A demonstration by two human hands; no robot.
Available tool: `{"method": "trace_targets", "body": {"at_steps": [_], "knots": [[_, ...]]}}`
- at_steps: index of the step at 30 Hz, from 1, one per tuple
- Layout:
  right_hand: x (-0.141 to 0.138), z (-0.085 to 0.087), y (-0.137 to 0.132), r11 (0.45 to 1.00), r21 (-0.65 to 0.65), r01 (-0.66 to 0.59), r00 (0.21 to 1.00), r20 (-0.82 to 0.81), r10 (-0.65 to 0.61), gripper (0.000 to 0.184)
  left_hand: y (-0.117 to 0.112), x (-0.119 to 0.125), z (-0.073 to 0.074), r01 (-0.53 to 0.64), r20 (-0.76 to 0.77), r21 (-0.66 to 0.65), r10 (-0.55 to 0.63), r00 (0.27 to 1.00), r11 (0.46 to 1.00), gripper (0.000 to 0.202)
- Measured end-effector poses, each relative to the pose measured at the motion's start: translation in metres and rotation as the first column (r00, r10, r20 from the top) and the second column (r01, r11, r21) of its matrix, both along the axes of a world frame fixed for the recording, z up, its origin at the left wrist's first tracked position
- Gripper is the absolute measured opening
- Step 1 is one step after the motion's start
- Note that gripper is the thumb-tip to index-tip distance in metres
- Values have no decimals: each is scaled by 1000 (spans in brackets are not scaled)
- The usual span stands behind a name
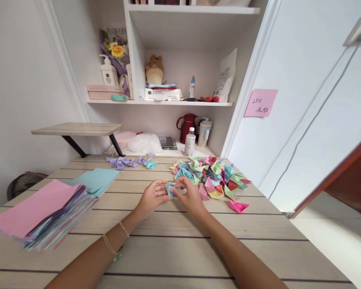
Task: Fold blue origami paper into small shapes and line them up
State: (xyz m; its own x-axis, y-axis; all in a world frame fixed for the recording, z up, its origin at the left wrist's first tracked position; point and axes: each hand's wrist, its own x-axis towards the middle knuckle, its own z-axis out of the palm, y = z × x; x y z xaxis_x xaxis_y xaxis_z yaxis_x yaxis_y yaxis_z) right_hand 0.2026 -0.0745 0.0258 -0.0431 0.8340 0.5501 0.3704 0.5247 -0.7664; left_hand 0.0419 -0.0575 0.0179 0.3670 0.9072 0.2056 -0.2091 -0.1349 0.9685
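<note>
Between my two hands, above the middle of the table, is a small piece of folded light-blue paper. My left hand grips its left side, with the fingers pressed against it. On the other side my right hand pinches the paper between thumb and fingers. Fingers cover part of its shape. Just beyond my right hand lies a heap of folded paper boats in many colours. A bright pink boat sits at the heap's near right edge.
On the left lie a thick stack of coloured paper and some light-blue sheets. Purple folded papers and a light-blue one rest at the back. Behind stand a bottle, a dark red jug and a small raised shelf.
</note>
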Motion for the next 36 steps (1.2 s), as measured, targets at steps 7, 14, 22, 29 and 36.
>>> {"method": "trace_targets", "body": {"at_steps": [7,14,22,29,36], "knots": [[-6,-5,-1,986,-131,-100,995,-1,101,9,5,-2,-11,19,-71,-5,-20,997,1000,30],[-4,-2,-1,999,-2,-43,996,75,43,10,3,1,-8,-48,-37,13,49,998,999,37],[-3,-2,0,986,-156,-55,998,-4,55,14,2,0,-7,-37,-66,10,37,997,999,32],[-1,1,0,976,-146,-162,987,0,163,18,2,0,-3,-75,-69,-31,73,995,997,27],[-2,0,0,971,-158,-177,977,-144,155,32,0,0,1,-121,-11,-132,121,993,984,26]]}}
